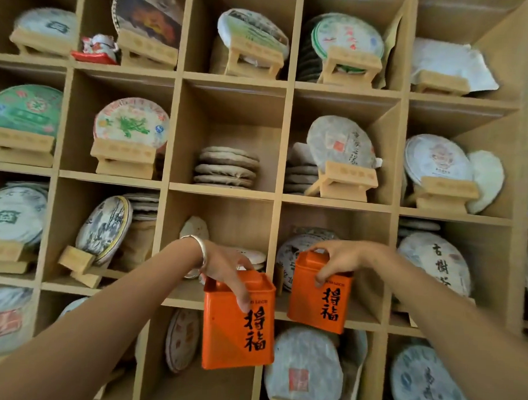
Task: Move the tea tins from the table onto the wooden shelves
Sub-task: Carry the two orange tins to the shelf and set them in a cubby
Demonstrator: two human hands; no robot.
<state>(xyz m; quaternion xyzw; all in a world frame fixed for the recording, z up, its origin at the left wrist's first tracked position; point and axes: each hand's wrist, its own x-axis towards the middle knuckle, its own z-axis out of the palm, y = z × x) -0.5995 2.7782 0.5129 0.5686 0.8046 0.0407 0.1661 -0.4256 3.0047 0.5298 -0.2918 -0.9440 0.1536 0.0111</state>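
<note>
Head view shows two bare arms stretched toward a wooden shelf divided into many square cells. The left hand, with a silver bracelet on the wrist, grips the left tin from above, fingers closed over its top edge. The right hand grips the right tin the same way, around its lid. Both tins are orange, upright, with black characters on the front, and both are held in the air in front of the shelf, near each other but apart. The right tin is higher. The cells hold wrapped round tea cakes, many on small wooden stands.
</note>
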